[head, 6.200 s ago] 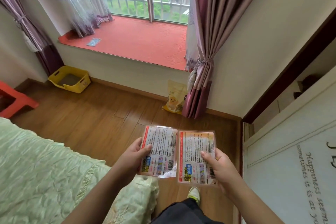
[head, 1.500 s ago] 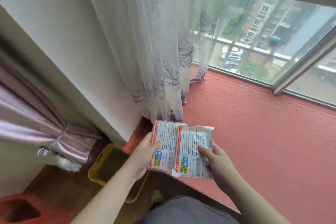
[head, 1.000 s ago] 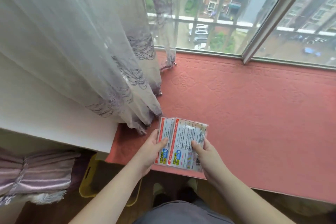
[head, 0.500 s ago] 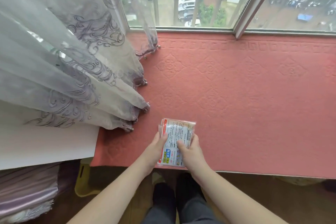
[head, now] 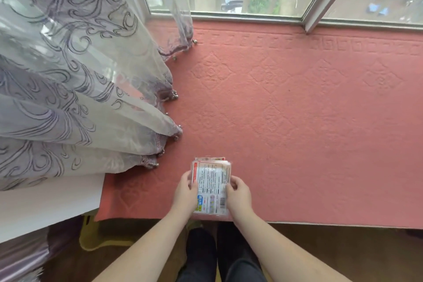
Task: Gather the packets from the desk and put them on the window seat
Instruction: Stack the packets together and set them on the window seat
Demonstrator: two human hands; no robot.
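A stack of clear plastic packets [head: 211, 186] with white printed labels and red edges lies squared up over the front edge of the red window seat [head: 297, 121]. My left hand [head: 185, 193] grips the stack's left side. Its right side is held by my right hand [head: 238, 194]. Whether the stack rests on the seat or hovers just above it I cannot tell.
A sheer curtain [head: 75, 89] with purple swirls drapes over the seat's left part. The window frame [head: 251, 17] runs along the back. A white wall ledge [head: 45, 204] juts at the left, with a yellow bin [head: 91, 236] on the wooden floor below.
I walked from the bedside to the window seat carrying the packets. In the last second my hands slid the two side-by-side packets together into one stack low over the seat's front edge.
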